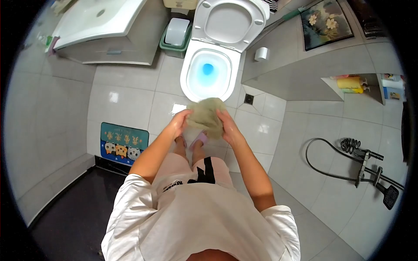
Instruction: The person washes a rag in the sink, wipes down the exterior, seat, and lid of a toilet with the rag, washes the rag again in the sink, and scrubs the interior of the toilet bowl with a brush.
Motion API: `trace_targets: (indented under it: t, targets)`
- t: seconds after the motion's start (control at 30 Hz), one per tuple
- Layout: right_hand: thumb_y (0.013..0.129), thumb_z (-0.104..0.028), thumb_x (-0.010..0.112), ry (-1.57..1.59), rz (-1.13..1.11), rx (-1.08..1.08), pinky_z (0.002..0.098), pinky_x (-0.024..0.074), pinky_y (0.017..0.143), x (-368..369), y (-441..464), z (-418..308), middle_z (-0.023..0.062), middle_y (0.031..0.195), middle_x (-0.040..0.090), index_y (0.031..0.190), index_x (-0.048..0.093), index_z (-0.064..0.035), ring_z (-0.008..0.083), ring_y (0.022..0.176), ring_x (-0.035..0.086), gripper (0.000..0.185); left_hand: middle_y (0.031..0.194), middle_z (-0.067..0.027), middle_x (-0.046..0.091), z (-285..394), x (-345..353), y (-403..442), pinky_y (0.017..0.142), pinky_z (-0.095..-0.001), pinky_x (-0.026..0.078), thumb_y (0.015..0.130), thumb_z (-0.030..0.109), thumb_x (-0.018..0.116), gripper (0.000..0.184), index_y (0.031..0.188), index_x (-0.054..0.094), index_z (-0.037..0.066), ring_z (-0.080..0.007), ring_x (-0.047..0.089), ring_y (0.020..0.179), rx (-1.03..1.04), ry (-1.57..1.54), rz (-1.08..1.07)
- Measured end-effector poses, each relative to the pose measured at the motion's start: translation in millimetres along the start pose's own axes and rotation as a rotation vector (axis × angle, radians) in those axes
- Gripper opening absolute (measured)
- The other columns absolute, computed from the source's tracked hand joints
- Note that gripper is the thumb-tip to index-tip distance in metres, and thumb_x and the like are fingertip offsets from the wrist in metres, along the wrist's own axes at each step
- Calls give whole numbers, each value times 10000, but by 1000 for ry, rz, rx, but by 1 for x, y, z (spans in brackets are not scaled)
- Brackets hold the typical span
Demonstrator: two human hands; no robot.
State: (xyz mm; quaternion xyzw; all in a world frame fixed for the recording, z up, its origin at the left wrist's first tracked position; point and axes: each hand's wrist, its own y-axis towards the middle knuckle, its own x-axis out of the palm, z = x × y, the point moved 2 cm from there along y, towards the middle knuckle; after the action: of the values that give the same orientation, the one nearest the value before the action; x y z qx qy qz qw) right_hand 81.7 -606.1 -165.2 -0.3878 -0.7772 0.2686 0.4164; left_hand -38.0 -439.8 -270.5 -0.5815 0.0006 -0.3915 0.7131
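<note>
Left hand (pixel 180 122) and right hand (pixel 227 125) grip opposite sides of a greenish cloth (pixel 205 114), held above the floor (pixel 124 106) near the open toilet's (pixel 187 73) front. Step, as judged: handling the cloth; the next move likely calls for secure two-sided support.

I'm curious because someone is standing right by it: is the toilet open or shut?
Open: the lid is raised, and blue water shows in the bowl.

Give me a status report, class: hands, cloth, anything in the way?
Left hand and right hand grip cloth at opposite sides. Cloth crumpled, overlapping front of toilet in view. Nothing visibly blocking either hand.
</note>
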Motion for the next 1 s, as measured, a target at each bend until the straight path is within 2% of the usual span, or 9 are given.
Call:
trace_targets:
  t: [0.17, 0.4, 0.53, 0.6, 0.67, 0.77, 0.83, 0.93, 1.0]
  targets:
    - [982, -304, 538, -276, 117, -86, 311, 415, 945, -10, 0, -2, 49, 1265, 551, 1359, 430, -87, 163, 1142, 505, 449, 794, 7, 536, 42, -10, -17, 759, -265, 407, 820, 117, 615, 94, 876, 540, 115, -125, 498, 739, 449, 283, 232]
    - [903, -230, 652, -458, 182, -227, 291, 432, 832, -20, 16, 4, 0, 1017, 637, 1179, 597, -42, 123, 923, 555, 339, 1014, -69, 659, 60, -13, -29, 853, -277, 444, 777, -2, 610, 444, 1218, 643, 30, -153, 575, 879, 472, 491, 92]
    - [871, -96, 664, -532, 352, -375, 299, 476, 804, -26, 31, 8, 74, 1040, 647, 1155, 598, 10, 139, 921, 590, 310, 1096, -112, 677, 53, -12, -36, 829, -284, 468, 794, 16, 652, 323, 1107, 715, 68, -169, 608, 919, 534, 577, 286]
    - [843, -86, 689, -564, 456, -369, 313, 479, 806, -13, 24, 1, 88, 1027, 646, 1115, 614, 18, 155, 915, 594, 301, 1027, -123, 691, 55, -9, -42, 780, -311, 494, 785, 30, 696, 334, 1119, 697, 50, -223, 633, 894, 1001, 908, 438]
    - [815, -75, 715, -597, 555, -359, 326, 481, 808, -13, 25, 1, 103, 1013, 644, 1076, 631, 25, 170, 910, 598, 291, 961, -132, 670, 57, -7, -47, 776, -338, 488, 766, 30, 702, 297, 1063, 697, 31, -271, 616, 881, 1062, 1019, 496]
    - [776, -49, 746, -951, 339, -429, 308, 474, 748, -31, 40, 4, 66, 939, 622, 1067, 630, 14, 159, 810, 587, 320, 863, -139, 637, 70, -5, -58, 762, -381, 476, 743, 34, 708, 233, 972, 680, 11, -325, 593, 868, 1145, 1157, 578]
    - [748, -73, 752, -1315, 381, -622, 400, 432, 908, -33, 42, 0, 141, 1010, 609, 980, 653, -11, 304, 1033, 553, 260, 831, -136, 625, 80, -2, -68, 751, -397, 471, 738, 37, 708, 206, 938, 662, 11, -331, 585, 869, 1169, 1185, 605]
    - [763, -80, 729, -1163, 666, -905, 398, 402, 944, -9, 25, -21, 140, 1005, 593, 964, 646, -15, 334, 1044, 517, 227, 790, -138, 607, 95, 24, -90, 741, -415, 462, 757, 56, 699, 176, 919, 632, 37, -331, 584, 854, 1558, 1366, 794]
    - [790, -104, 720, -1018, 705, -986, 385, 424, 908, -14, 40, -10, 127, 975, 593, 947, 631, -17, 308, 1005, 532, 200, 841, -134, 624, 90, 29, -81, 738, -416, 472, 790, 110, 683, 170, 940, 619, 60, -322, 604, 903, 1243, 1283, 577]
